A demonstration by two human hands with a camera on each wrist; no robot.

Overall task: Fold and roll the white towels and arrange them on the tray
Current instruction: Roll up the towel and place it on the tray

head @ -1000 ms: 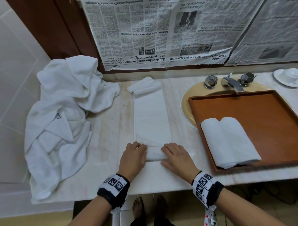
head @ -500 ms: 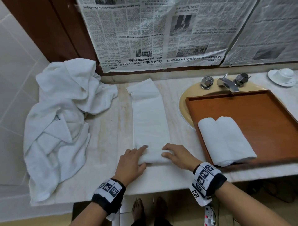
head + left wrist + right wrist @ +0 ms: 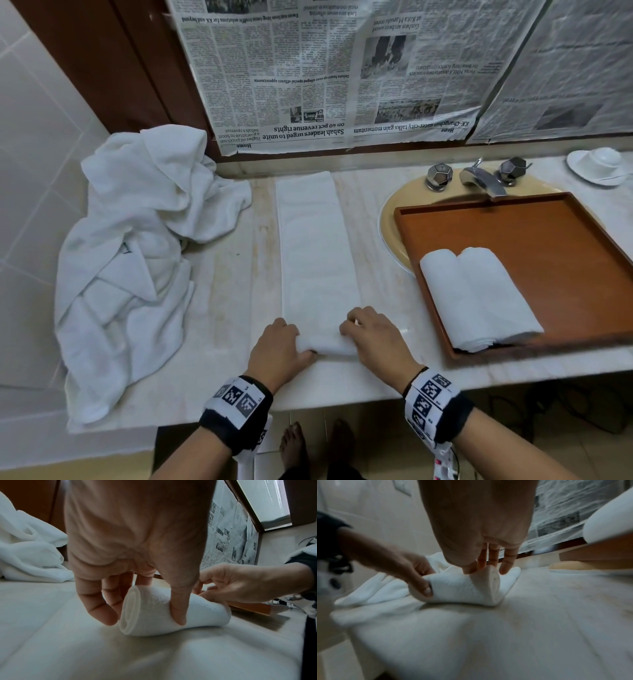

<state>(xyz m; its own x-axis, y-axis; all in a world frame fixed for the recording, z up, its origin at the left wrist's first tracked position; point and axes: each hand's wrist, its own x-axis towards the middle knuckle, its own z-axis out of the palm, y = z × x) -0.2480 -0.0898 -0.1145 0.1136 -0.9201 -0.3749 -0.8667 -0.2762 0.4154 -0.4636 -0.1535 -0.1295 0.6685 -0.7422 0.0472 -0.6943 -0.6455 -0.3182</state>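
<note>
A white towel (image 3: 315, 246) folded into a long strip lies flat on the marble counter, running away from me. Its near end is turned into a small roll (image 3: 325, 344) (image 3: 173, 612) (image 3: 464, 589). My left hand (image 3: 279, 346) (image 3: 145, 600) grips the roll's left end, thumb in front and fingers behind. My right hand (image 3: 371, 337) (image 3: 489, 566) curls over the right end. Two rolled white towels (image 3: 479, 298) lie side by side at the near left of the brown wooden tray (image 3: 555, 246).
A heap of unfolded white towels (image 3: 137, 260) covers the counter's left part by the tiled wall. The tray sits over a yellow basin (image 3: 390, 219) with a chrome tap (image 3: 479, 176). A white cup and saucer (image 3: 599, 166) stand far right. Newspaper (image 3: 342, 75) covers the wall behind.
The folded-over far end of the strip has been laid out flat. Both hands have curled the near end over into a thicker roll and shifted slightly forward.
</note>
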